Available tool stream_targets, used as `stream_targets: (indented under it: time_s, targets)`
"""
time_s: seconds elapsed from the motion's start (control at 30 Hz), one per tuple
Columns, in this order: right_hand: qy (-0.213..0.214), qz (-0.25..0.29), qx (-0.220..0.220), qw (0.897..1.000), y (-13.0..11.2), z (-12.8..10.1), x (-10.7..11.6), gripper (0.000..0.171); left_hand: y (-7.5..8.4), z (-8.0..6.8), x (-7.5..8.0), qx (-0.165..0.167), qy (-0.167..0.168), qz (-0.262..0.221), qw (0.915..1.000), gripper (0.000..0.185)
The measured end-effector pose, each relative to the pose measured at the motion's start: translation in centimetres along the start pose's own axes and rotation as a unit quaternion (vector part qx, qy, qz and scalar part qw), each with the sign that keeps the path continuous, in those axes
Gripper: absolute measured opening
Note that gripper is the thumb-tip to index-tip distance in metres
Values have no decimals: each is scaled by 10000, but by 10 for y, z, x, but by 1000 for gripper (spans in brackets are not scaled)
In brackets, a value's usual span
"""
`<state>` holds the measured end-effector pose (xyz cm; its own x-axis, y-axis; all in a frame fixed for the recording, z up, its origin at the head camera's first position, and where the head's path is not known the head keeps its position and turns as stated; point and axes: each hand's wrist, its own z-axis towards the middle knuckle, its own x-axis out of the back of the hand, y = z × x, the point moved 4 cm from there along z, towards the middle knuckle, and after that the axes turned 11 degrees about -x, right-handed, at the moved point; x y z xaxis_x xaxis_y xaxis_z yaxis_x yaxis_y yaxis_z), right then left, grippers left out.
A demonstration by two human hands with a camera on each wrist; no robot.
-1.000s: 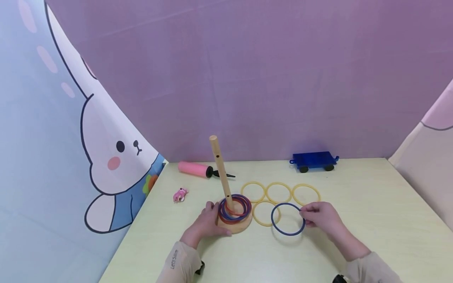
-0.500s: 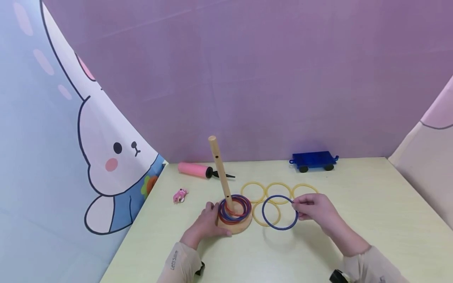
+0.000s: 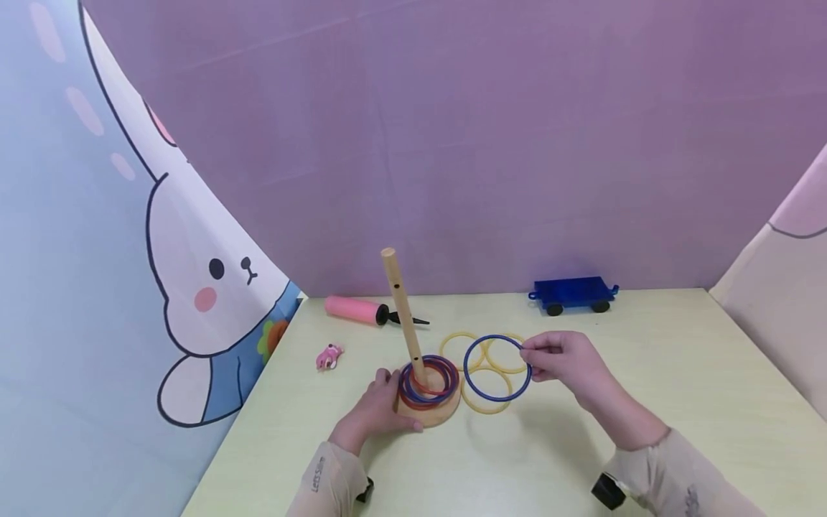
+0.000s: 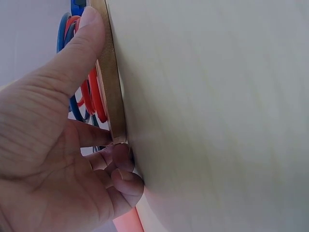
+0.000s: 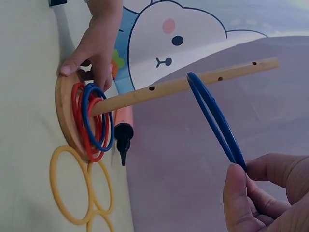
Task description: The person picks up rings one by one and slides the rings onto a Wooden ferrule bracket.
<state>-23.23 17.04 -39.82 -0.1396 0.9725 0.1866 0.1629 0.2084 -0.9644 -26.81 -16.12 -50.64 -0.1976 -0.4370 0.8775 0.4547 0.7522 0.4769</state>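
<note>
My left hand (image 3: 377, 409) grips the edge of a round wooden base (image 3: 434, 418), thumb at the near side and fingers round the left. From the base rises a wooden post (image 3: 403, 309) with small holes, leaning leftward in the head view. Red and blue rings (image 5: 86, 116) lie stacked round its foot. Between thumb and fingers, my right hand (image 3: 568, 362) pinches a blue ring (image 3: 496, 336) by its right edge. That ring is raised above the table, right of the post, and overlaps the post in the right wrist view. Yellow rings (image 3: 486, 412) lie flat beneath it, partly hidden.
Behind the post lies a pink hand pump (image 3: 352, 309) with a black nozzle. A small pink toy (image 3: 329, 356) sits to the left. At the back right stands a blue toy wagon (image 3: 575, 293), in front of a purple cloth (image 3: 484, 179).
My right hand has carried the blue ring up and leftward, over the yellow rings, and now covers the rightmost yellow one. The left hand stays on the base.
</note>
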Motion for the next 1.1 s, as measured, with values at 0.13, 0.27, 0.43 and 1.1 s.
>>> stream_targets:
  time_s: [0.13, 0.27, 0.43, 1.1]
  targets:
    - [-11, 57, 33, 10000, -10, 0, -2, 28, 1, 0, 0, 20, -12, -47, 10000, 116]
    - [-43, 72, 73, 9999, -19, 0, -4, 29, 1, 0, 0, 44, -23, -25, 10000, 116]
    - [-64, 56, 187, 9998, -32, 0, -6, 31, 1, -1, 1, 94, -54, -3, 9999, 116]
    - [-327, 447, 679, 9962, -74, -4, -24, 32, -4, 0, -1, 158, -62, -50, 9998, 117]
